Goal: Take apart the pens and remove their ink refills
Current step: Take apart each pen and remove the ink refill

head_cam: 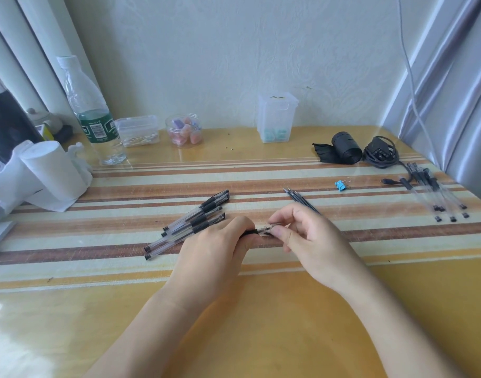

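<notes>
We hold one clear black-gripped pen (pixel 261 230): left hand (pixel 214 244) grips barrel, right hand (pixel 310 236) pinches tip. Clear capped pens (pixel 198 220) lie left; right hand half hides thin black ink refills (pixel 299 199).

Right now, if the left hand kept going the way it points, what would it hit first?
Most likely the right hand. The left hand points along the pen that both hold, and the right hand pinches its other end close by. Depth is hard to judge.
</notes>
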